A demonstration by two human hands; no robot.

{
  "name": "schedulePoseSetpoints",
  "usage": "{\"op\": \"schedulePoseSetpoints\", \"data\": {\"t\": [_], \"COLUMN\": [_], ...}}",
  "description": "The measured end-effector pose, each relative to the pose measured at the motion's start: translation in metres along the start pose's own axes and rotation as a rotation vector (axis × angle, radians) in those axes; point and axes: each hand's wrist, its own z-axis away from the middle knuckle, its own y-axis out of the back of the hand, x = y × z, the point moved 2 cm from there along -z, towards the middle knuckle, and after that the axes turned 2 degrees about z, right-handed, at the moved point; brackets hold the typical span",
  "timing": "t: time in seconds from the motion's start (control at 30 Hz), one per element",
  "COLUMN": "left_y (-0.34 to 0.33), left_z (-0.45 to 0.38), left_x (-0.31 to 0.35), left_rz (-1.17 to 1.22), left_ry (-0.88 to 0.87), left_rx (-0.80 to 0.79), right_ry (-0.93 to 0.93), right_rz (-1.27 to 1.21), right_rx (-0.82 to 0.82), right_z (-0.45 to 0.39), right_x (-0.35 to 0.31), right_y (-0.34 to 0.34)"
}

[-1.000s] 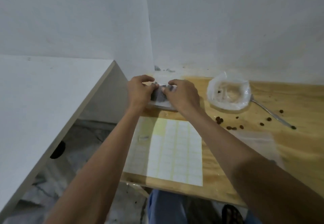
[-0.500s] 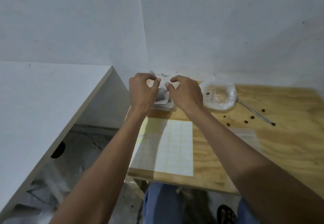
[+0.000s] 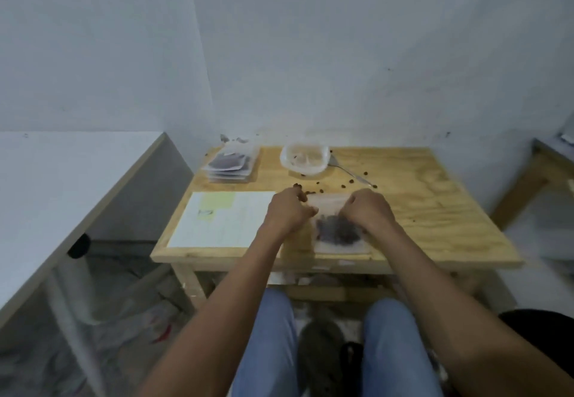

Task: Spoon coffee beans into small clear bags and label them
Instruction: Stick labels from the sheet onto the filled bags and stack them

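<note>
Fingers of both hands curled on a small clear plastic bag of dark coffee beans (image 3: pixel 337 232) lying near the near edge of the light plywood table (image 3: pixel 435 210): left hand (image 3: pixel 287 211) pinches its left edge, right hand (image 3: pixel 369 211) grips its right side; exact finger contact blurred. White label sheet (image 3: pixel 223 222) lies left of the bag. Stack of filled clear bags (image 3: pixel 231 166) far left, clear plastic bowl (image 3: pixel 304 155) far centre, metal spoon (image 3: pixel 351 172) beside it, loose beans (image 3: pixel 316 192) scattered between

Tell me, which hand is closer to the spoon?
Right. The right hand sits just in front of the spoon, near its handle; the left hand is farther left, beside the label sheet.
</note>
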Motion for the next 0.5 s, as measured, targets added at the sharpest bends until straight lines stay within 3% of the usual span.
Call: {"op": "schedulePoseSetpoints", "data": {"t": [0.3,0.4,0.5], "left_y": [-0.030,-0.026,-0.007], "left_z": [0.012,0.012,0.009], "left_x": [0.018,0.022,0.025], "left_rz": [0.311,0.476,0.651], "left_ry": [0.132,0.102,0.003], "left_rx": [-0.024,-0.007,0.003], "right_ry": [-0.056,-0.059,-0.003], "right_rz": [-0.408,-0.596,-0.858], "right_rx": [0.028,0.024,-0.093], "right_z": [0.012,0.009,0.012], "right_x": [0.018,0.021,0.015], "right_y": [-0.005,0.002,0.011]}}
